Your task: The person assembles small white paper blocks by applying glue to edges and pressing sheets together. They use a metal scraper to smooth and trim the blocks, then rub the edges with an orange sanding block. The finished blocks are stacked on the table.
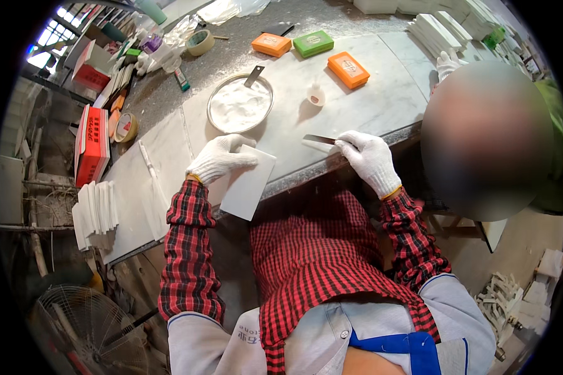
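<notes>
My left hand, in a white knit glove, grips a white rectangular tile by its upper left edge; the tile tilts over the table's near edge. In my right hand, also gloved, is a thin metal blade that points left, held between thumb and fingers. The blade and the tile are apart. Just beyond my left hand stands a round metal bowl of white powder or paste, with a flat metal scraper resting on its far rim. A small white cup-like piece stands right of the bowl.
Two orange boxes and a green box lie at the back. Stacked white tiles stand at the left, more strips at the far right. A co-worker is close on my right. A fan stands lower left.
</notes>
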The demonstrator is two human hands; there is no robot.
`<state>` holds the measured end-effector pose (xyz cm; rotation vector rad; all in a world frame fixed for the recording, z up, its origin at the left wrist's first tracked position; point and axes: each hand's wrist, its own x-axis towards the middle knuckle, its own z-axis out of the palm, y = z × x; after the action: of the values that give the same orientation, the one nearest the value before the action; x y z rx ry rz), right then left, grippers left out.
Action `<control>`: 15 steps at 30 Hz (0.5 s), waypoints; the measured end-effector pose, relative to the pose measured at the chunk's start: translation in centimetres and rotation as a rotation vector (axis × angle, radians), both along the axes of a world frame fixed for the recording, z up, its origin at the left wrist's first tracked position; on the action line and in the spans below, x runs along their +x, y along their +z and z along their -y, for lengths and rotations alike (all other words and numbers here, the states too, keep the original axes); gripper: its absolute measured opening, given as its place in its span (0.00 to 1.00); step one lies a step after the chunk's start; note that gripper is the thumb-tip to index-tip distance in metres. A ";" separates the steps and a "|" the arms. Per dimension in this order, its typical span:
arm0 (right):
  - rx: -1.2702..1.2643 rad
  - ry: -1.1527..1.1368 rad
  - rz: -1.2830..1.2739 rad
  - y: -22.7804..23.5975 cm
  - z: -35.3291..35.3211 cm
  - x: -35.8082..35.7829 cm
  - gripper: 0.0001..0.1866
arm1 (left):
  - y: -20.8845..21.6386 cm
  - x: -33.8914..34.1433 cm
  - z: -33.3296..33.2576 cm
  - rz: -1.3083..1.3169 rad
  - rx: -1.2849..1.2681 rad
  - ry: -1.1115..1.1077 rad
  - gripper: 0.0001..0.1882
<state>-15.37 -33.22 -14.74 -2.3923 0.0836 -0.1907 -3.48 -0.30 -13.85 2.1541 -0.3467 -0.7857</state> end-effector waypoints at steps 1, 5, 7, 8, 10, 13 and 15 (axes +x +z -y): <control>0.071 0.020 0.013 0.1 0.0 0.2 0.11 | 0.0 -0.2 0.0 0.075 0.074 0.008 0.29; 0.111 0.229 0.061 0.4 -0.3 2.5 0.13 | -0.5 -5.3 2.0 0.329 -0.126 0.374 0.28; 0.169 0.318 0.018 0.4 -1.3 4.1 0.12 | -2.6 -6.0 2.0 0.551 -0.066 0.363 0.27; 0.202 0.356 0.003 0.0 -1.7 5.0 0.12 | -2.8 -6.6 2.8 0.624 -0.023 0.371 0.26; 0.221 0.429 -0.060 -0.1 -2.7 6.6 0.12 | -2.0 -7.5 4.2 0.708 0.153 0.375 0.23; 0.232 0.529 -0.142 -0.2 -3.7 8.2 0.12 | -3.3 -7.5 4.1 0.860 0.070 0.399 0.22; 0.240 0.562 -0.114 -1.1 -3.7 8.9 0.12 | -3.7 -7.4 4.2 0.867 0.054 0.387 0.22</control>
<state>-6.47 -29.55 -15.80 -2.0915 -0.4815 0.2096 -10.92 -4.46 -17.53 2.4080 -0.3182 0.3924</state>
